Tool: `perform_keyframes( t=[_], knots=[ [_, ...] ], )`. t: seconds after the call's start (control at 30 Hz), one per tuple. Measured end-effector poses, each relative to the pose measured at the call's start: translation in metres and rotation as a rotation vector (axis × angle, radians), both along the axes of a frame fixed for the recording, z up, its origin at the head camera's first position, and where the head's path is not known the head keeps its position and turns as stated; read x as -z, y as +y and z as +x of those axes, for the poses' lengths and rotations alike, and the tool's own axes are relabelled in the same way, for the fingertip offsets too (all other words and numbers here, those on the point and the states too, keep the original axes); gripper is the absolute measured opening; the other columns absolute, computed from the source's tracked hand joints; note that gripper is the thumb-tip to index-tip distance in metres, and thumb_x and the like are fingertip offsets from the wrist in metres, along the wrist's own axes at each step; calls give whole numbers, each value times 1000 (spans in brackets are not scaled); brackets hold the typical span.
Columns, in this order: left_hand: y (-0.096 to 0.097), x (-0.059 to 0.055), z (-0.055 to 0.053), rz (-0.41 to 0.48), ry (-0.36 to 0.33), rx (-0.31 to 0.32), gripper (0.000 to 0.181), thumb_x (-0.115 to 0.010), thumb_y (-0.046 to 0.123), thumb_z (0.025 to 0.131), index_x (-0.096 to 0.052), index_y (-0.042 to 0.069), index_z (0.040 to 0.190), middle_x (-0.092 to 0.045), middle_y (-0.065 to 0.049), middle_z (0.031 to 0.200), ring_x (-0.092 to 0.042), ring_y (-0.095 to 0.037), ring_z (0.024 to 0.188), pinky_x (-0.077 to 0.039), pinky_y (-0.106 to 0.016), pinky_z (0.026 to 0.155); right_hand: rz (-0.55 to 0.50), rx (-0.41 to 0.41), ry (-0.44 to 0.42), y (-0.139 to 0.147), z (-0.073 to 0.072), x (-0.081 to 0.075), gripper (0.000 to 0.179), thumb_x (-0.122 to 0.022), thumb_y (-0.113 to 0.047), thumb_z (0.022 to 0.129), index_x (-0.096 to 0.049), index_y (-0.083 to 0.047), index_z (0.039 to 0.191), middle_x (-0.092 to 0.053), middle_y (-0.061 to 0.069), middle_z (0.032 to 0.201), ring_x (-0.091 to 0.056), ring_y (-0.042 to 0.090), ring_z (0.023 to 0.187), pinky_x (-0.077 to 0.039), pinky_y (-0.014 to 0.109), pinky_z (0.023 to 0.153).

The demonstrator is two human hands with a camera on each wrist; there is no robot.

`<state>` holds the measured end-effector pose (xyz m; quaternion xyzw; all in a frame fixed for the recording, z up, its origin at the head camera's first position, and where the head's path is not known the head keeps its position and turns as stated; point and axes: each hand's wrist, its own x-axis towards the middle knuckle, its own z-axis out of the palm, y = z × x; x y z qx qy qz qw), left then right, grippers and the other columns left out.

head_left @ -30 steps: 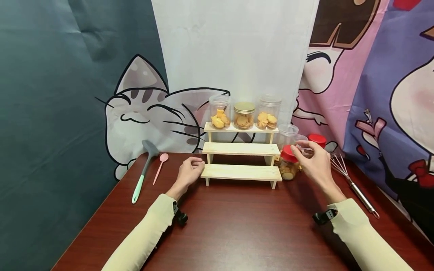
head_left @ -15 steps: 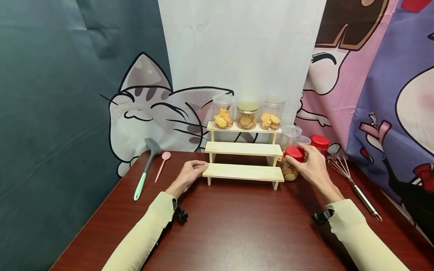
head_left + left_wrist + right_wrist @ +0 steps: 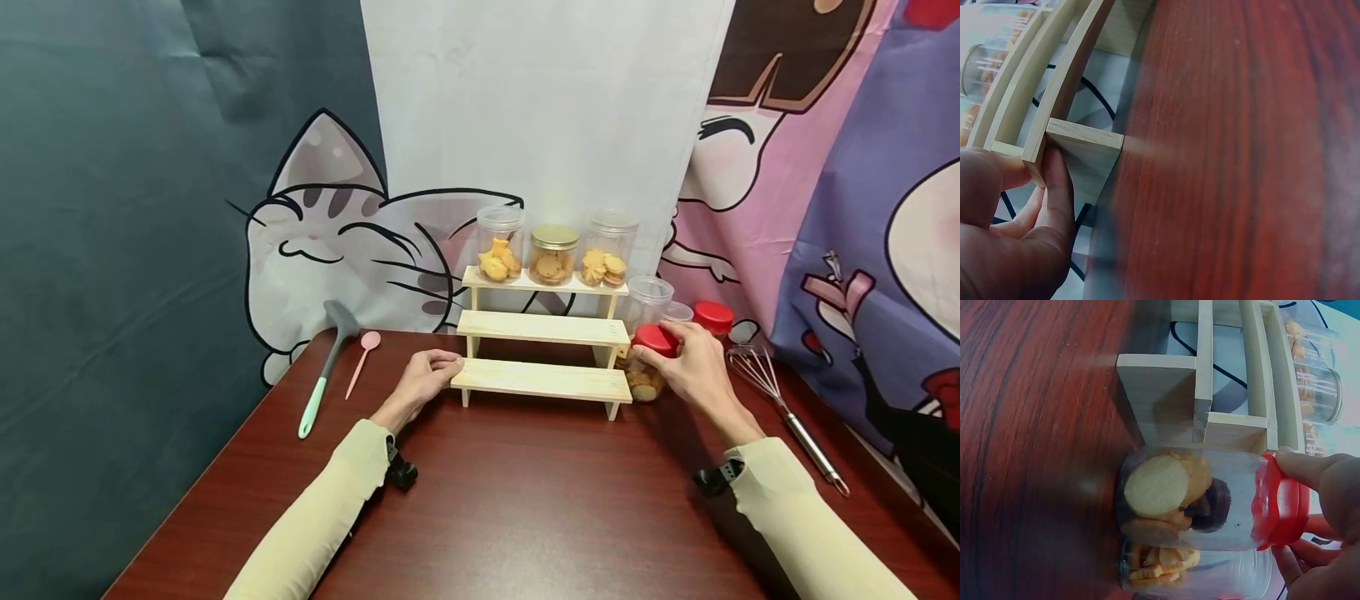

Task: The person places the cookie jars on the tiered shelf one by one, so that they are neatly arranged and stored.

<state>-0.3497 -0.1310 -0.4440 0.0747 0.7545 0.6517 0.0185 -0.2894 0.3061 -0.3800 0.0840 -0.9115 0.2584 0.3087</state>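
Note:
A three-step wooden stand point(image 3: 540, 379) is at the back of the table. My left hand point(image 3: 422, 379) pinches the left end of its lowest shelf; the left wrist view has the thumb above the board point(image 3: 1054, 94) and fingers beneath. At the stand's right side, my right hand point(image 3: 693, 367) grips the red lid point(image 3: 1282, 500) of a clear cookie jar point(image 3: 1172, 500), thumb on one side and fingers on the other. Round pale cookies and a dark piece lie inside this jar. It stands right beside the stand's end, with another clear jar point(image 3: 1210, 575) close behind it.
Three cookie jars, one gold-lidded point(image 3: 553, 254), line the top shelf. More jars, one with a red lid point(image 3: 713, 317), stand behind my right hand. A whisk point(image 3: 787, 417) lies at the right; a green-handled turner point(image 3: 322, 375) and a pink spoon point(image 3: 363, 362) lie left.
My right hand has come down and left onto the red lid and now grips it. My left hand has moved slightly right and taken hold of the lowest shelf's end.

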Motion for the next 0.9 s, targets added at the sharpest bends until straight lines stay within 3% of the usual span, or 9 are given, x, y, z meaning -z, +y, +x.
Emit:
perform_keyframes(
  t=[0.2, 0.47, 0.67, 0.9],
  knots=[
    [1, -1, -1, 28, -10, 1, 34, -71, 13, 105, -67, -8, 131, -75, -25, 122, -71, -12, 91, -61, -21, 80, -28, 33, 1, -1, 4, -11, 67, -93, -28, 87, -68, 5, 140, -68, 33, 136, -64, 48, 112, -45, 55, 85],
    [2, 2, -1, 75, -34, 36, 34, -67, 11, 107, -62, -11, 133, -75, -24, 116, -71, -12, 86, -64, -23, 75, -63, 77, 29, -1, 9, -36, 64, -92, -34, 87, -72, -1, 139, -72, 28, 129, -65, 42, 104, -40, 39, 76],
    [5, 2, 1, 94, -46, -12, 31, -69, 11, 106, -65, -9, 129, -77, -22, 111, -71, -12, 81, -64, -24, 71, -106, 71, 76, -5, 9, -54, 60, -92, -31, 88, -74, -3, 137, -72, 26, 136, -68, 43, 119, -40, 36, 83],
    [8, -2, 4, 76, -81, -62, 30, -71, 13, 104, -68, -6, 127, -78, -24, 116, -73, -12, 80, -66, -25, 71, -157, 60, 143, -17, 7, -75, 58, -95, -27, 85, -76, -6, 135, -73, 20, 138, -67, 38, 123, -39, 29, 89]
  ],
)
